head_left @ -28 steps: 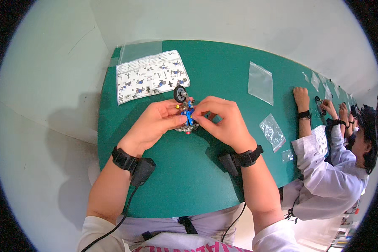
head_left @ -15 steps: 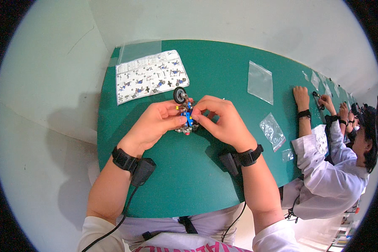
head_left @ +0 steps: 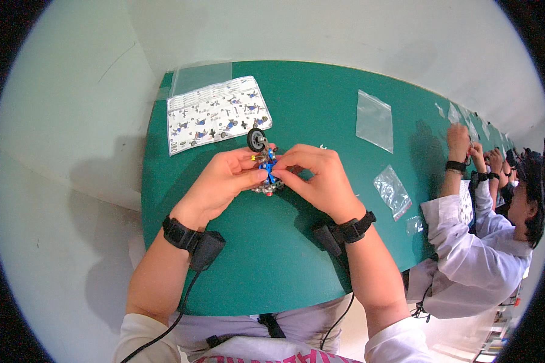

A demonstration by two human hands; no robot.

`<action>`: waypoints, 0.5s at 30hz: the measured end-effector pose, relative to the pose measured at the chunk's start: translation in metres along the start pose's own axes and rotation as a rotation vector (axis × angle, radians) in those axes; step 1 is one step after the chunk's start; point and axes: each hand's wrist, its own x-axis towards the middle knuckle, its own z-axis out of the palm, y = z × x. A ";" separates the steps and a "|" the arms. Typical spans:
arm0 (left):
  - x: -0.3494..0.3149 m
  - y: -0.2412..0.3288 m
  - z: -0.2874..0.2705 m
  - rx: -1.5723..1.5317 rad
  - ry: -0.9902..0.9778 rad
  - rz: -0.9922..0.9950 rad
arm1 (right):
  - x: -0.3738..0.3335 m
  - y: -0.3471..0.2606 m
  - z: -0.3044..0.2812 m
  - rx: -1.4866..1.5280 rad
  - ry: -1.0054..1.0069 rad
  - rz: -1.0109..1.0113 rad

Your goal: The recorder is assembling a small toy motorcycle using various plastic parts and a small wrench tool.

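A small toy vehicle model [head_left: 266,171], partly built from blue plates, silver screws and one black wheel [head_left: 257,140], is held above the table between my hands. My left hand [head_left: 214,181] grips its left side, the thumb resting on the blue plate. A small yellow piece shows at its fingertips. From the right, my right hand [head_left: 316,179] is closed, thumb and index finger pinching at the model's blue middle. Those fingertips hide part of the model, and any small part between them cannot be made out.
A printed instruction sheet [head_left: 218,115] with picture steps lies at the back left of the green table [head_left: 254,260], beside a clear plastic sheet [head_left: 203,77]. Clear bags [head_left: 374,121] lie to the right. Past them, a co-worker's hand [head_left: 458,140] is raised over the same table.
My right fingertips have shifted slightly on the model, and the yellow spot by them no longer shows. The model tilts a little differently. The co-worker's near hand has moved right.
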 end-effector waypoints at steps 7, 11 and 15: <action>0.000 0.001 0.001 -0.016 0.010 0.015 | 0.000 0.002 0.001 0.015 -0.014 0.028; 0.000 0.000 0.000 -0.023 0.014 0.031 | 0.000 0.002 0.004 -0.002 0.007 0.026; 0.000 -0.001 -0.001 -0.041 0.052 0.009 | 0.000 0.002 0.008 -0.122 0.077 -0.064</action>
